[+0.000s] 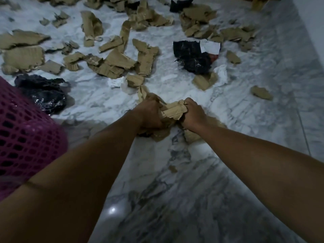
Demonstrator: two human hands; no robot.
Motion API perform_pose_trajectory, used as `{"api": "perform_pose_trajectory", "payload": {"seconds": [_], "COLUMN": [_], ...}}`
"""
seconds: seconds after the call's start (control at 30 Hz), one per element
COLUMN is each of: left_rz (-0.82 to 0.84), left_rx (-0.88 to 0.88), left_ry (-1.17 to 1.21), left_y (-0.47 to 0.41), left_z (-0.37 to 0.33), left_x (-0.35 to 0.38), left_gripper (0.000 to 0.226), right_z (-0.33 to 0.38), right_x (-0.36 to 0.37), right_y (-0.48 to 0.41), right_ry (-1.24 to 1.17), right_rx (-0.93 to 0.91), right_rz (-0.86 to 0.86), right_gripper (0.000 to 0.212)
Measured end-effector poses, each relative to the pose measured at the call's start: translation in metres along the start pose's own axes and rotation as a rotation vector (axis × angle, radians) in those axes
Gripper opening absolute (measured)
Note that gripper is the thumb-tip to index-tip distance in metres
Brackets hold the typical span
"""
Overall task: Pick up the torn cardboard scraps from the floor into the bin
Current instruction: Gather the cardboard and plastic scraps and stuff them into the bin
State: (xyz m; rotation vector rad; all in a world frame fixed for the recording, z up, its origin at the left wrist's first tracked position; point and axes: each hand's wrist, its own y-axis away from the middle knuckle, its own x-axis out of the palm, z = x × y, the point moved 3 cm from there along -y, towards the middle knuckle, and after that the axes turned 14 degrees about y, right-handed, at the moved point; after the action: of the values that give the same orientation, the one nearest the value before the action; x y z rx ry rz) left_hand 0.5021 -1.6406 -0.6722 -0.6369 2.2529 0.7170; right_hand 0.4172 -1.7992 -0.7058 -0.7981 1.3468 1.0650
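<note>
your left hand (149,114) and right hand (193,113) are both curled tight around one bundle of cardboard scraps (172,112), pressing it in from either side so the loose pieces stay bunched between the palms instead of sliding out; a few torn ends poke out above the left knuckles and below the wrists. the bundle sits low over the marble floor (201,181), roughly mid-floor, whether it's lifted clear or touching i can't tell. two hands make sense here, the pieces are flat, ragged and different sizes, one hand wouldn't keep them together. the pink mesh bin (26,134) is at the left edge of the floor in view, just beside your left forearm, so the load likely only needs a short swing left. only its side wall shows; rim and inside are out of view. task looks early: most scraps (114,62) lie scattered across the far half of the floor, up to the far edge, with one small bit (172,168) near you. black plastic bags (43,93) and white paper (209,46) are mixed in among them, so watch you grab cardboard only. small crumbs may drop from the bundle's underside on the way over.
</note>
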Motion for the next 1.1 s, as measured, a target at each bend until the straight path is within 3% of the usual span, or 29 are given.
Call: {"api": "perform_pose_trajectory", "payload": {"seconds": [0.2,0.3,0.4,0.47,0.6,0.67,0.7,0.77,0.9,1.1], "left_rz": [-0.084,-0.138,-0.23,-0.299,-0.278,-0.228,-0.199,-0.153,-0.118,-0.218], "left_rx": [-0.039,-0.129,-0.234,-0.279,-0.323,-0.336,-0.342,-0.341,-0.291,-0.161], "left_ry": [-0.023,0.103,0.256,0.299,0.272,0.256,0.245,0.211,0.209,0.359], "left_y": [-0.01,0.0,0.014,0.025,0.031,0.028,0.027,0.027,0.014,-0.034], "left_z": [0.003,0.014,0.036,0.043,0.039,0.033,0.03,0.021,0.003,-0.055], "left_x": [-0.002,-0.003,-0.017,-0.025,-0.023,-0.022,-0.021,-0.021,-0.032,-0.096], "left_gripper": [0.062,0.064,0.074,0.081,0.076,0.073,0.078,0.087,0.083,0.058], "right_z": [-0.013,-0.033,-0.024,-0.004,0.023,0.023,0.022,0.021,0.019,-0.012], "right_x": [-0.017,-0.021,-0.02,-0.017,-0.006,-0.003,-0.001,-0.001,-0.029,-0.174], "right_y": [-0.002,0.026,0.065,0.088,0.113,0.116,0.115,0.111,0.078,-0.038], "right_ry": [-0.129,-0.269,-0.342,-0.236,0.243,0.337,0.373,0.438,0.468,0.359], "right_rx": [0.042,0.019,-0.161,-0.332,-0.632,-0.762,-0.832,-0.916,-0.758,-0.366], "right_rz": [0.151,0.195,0.225,0.273,0.249,0.207,0.188,0.196,0.271,0.166], "right_gripper": [0.022,0.027,0.025,0.032,0.073,0.06,0.047,0.042,0.035,0.035]}}
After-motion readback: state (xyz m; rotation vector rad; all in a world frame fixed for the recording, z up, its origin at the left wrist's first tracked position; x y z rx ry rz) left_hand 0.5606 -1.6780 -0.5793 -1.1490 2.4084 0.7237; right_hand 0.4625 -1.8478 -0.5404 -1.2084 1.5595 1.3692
